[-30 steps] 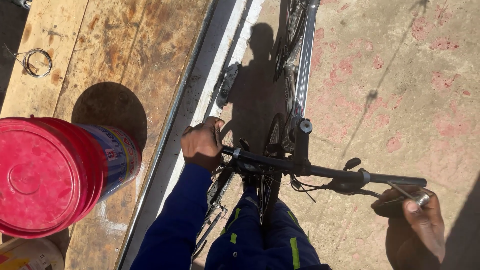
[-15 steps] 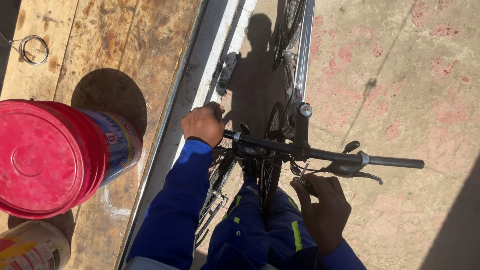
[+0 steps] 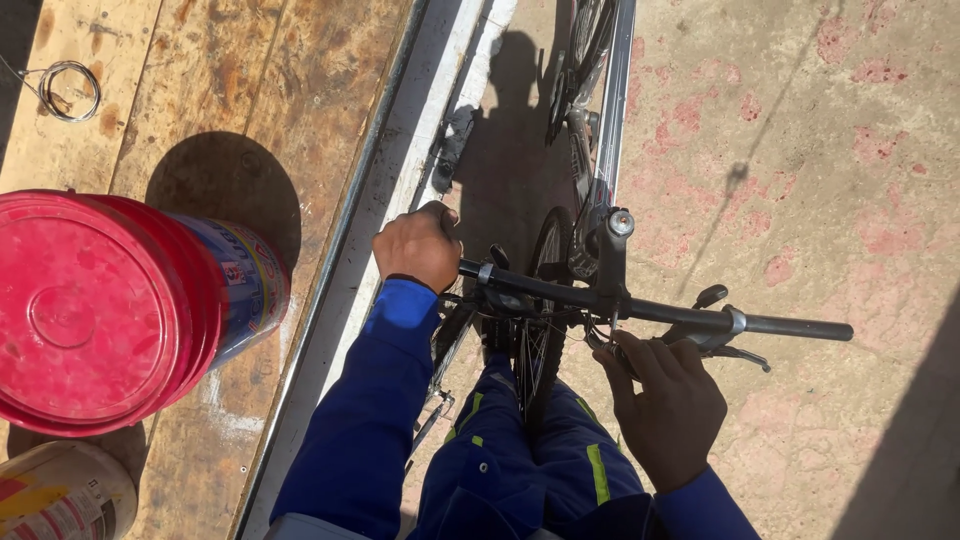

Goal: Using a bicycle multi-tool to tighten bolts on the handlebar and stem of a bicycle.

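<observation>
A bicycle stands in front of me, its black handlebar (image 3: 640, 308) crossing the view and its silver frame (image 3: 612, 110) running away from me. My left hand (image 3: 420, 245) is closed around the left grip. My right hand (image 3: 665, 405) sits just below the bar near the stem (image 3: 610, 255), fingers reaching up at the cables and the brake lever (image 3: 735, 345); I cannot tell whether it grips anything. The right grip (image 3: 800, 328) is bare. The front wheel (image 3: 540, 330) sits between my blue-trousered knees.
A wooden platform (image 3: 230, 90) edged by a metal rail (image 3: 350, 270) lies on the left. On it stand a bucket with a red lid (image 3: 90, 310), a second pail (image 3: 60, 495) and a wire ring (image 3: 68, 90). Stained concrete floor (image 3: 800, 150) spreads to the right.
My right hand left the right grip's end and moved inward to the cables below the stem. The left hand stayed on its grip. The view shifted slightly.
</observation>
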